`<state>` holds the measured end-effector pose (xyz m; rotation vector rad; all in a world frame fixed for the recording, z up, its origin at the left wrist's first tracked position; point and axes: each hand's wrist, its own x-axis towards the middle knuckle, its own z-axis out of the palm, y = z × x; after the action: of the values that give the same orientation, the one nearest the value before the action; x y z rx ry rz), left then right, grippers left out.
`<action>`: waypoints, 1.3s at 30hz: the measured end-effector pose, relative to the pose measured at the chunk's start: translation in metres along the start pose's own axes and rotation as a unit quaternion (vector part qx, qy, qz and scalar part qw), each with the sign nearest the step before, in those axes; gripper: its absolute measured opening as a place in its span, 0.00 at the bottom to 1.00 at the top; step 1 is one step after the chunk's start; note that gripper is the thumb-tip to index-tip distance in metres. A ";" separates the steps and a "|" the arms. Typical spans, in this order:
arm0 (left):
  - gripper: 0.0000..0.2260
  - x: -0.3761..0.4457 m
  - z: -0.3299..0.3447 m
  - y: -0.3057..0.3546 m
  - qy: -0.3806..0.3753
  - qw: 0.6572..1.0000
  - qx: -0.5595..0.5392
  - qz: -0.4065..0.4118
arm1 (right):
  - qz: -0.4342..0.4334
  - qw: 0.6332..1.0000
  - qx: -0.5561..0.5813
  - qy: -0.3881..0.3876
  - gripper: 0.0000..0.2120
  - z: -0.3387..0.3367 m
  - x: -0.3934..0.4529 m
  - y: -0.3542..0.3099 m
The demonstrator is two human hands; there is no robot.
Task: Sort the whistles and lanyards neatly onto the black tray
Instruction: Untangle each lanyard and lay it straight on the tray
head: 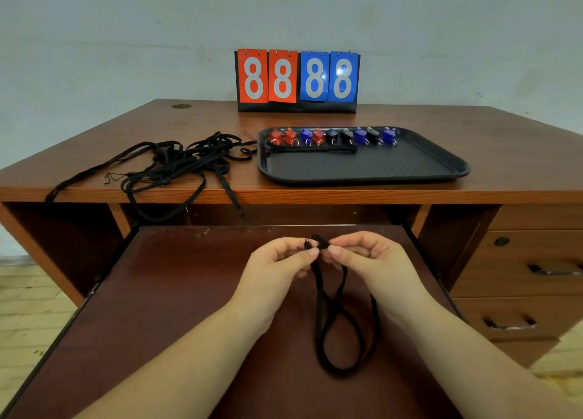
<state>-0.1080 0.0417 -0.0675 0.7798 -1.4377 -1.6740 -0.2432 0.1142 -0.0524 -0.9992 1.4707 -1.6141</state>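
A black lanyard (344, 317) is held up over a pulled-out wooden shelf (157, 308) by two bare hands. Its top end is pinched between thumb and forefinger of the left hand (277, 261) and of the right hand (362, 258), the fingertips nearly meeting; the small clip or knot there is too blurred to be identified. The rest of the cord hangs below the fingers in a long doubled loop, its lowest part near or resting on the shelf.

For a neat result, the loop is best folded flat and even before it is carried forward, with the pinch kept firm so the strands are not twisted.

On the desk (473, 135) beyond, a black tray (441, 174) is seen with a row of red, blue and black whistles (331, 136) along its far edge and one folded lanyard (312, 149) laid just in front of them. To the left of the tray, a tangled heap of lanyards (176, 163) lies on the desk, some strands trailing over the front edge. A flip scoreboard (298, 78) reading 88 88 stands at the back.
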 end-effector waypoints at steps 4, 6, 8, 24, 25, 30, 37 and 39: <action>0.13 0.000 -0.001 0.000 -0.011 0.999 -0.043 -0.022 | -0.012 0.999 -0.048 0.000 0.05 0.001 -0.002 -0.001; 0.15 0.001 -0.001 0.001 -0.016 0.998 -0.056 -0.025 | -0.015 0.998 -0.065 -0.001 0.05 0.001 -0.003 -0.001; 0.13 0.000 0.000 0.002 -0.026 0.998 -0.056 -0.023 | -0.015 0.998 -0.067 -0.007 0.04 0.001 -0.003 -0.001; 0.04 0.004 -0.002 0.005 0.020 0.999 -0.020 -0.031 | 0.023 0.993 -0.061 -0.103 0.12 0.001 -0.001 0.004; 0.04 0.005 -0.003 0.006 0.032 0.998 -0.034 -0.042 | 0.021 0.992 -0.075 -0.098 0.11 -0.001 0.000 0.003; 0.04 0.011 -0.014 0.016 0.085 0.989 -0.102 -0.063 | 0.016 0.993 -0.090 -0.072 0.08 -0.014 0.008 0.000; 0.04 0.019 -0.032 0.023 0.135 0.979 -0.144 -0.053 | 0.018 0.999 -0.039 -0.030 0.09 -0.027 0.015 -0.005; 0.04 0.020 -0.035 0.024 0.150 0.976 -0.151 -0.047 | 0.044 0.998 0.037 -0.015 0.09 -0.030 0.017 -0.006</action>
<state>-0.0843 0.0057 -0.0496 0.8937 -0.9252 -1.7085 -0.2775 0.1127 -0.0463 -0.9012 1.4045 -1.5721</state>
